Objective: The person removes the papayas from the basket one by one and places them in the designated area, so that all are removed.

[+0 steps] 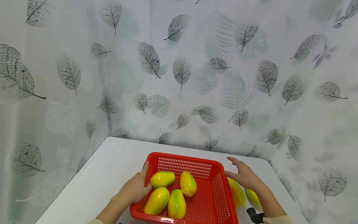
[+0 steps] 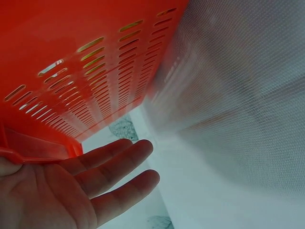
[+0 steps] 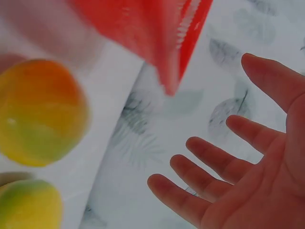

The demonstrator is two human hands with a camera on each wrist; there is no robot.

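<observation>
A red plastic basket (image 1: 201,199) with slotted walls sits on the white table in the head view. Several yellow-green mangoes (image 1: 177,203) lie in its left half. My left hand (image 1: 136,188) holds the basket's left rim, thumb over the inner side; in the left wrist view its other fingers (image 2: 116,167) stretch along the outside. To the right of the basket, my right hand (image 1: 247,175) hovers with spread fingers and grasps nothing. Below that hand are two more mangoes, one (image 1: 237,193) close to the basket wall and one (image 1: 253,197) partly hidden by the forearm.
A black curved object (image 1: 254,215) lies by the right forearm, its kind unclear. The white table (image 1: 112,168) extends left of and behind the basket. A leaf-patterned curtain (image 1: 181,77) hangs behind and at both sides.
</observation>
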